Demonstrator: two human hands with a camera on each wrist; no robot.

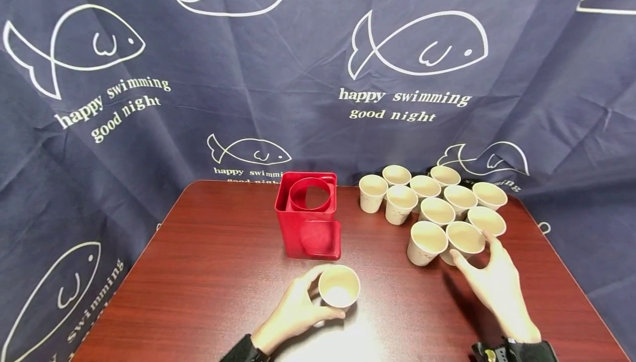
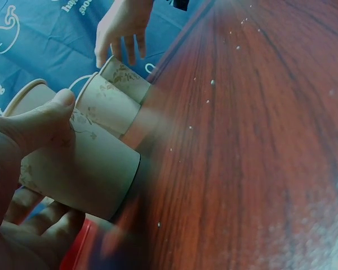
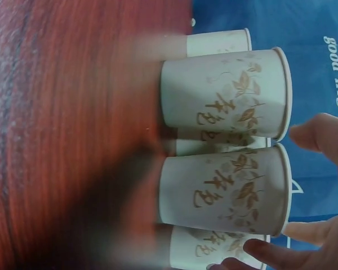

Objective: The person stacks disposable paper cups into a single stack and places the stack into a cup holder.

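Note:
My left hand (image 1: 320, 294) grips a white paper cup (image 1: 339, 287) upright on the dark red table (image 1: 213, 273), thumb on the near side and fingers curled round the far side. The left wrist view shows that cup (image 2: 81, 169) between thumb and fingers (image 2: 45, 219). My right hand (image 1: 472, 251) reaches with spread fingers to the nearest cup (image 1: 465, 239) of a cluster of several cups (image 1: 437, 210). In the right wrist view its thumb and fingers (image 3: 270, 252) bracket the rim of a cup (image 3: 225, 188) with brown print, without a clear grip.
A red plastic box (image 1: 308, 216) with a round opening on top stands at the table's middle, just behind the held cup. A navy cloth with white fish prints (image 1: 417, 47) hangs behind and round the table. The table's right edge lies close to the cup cluster.

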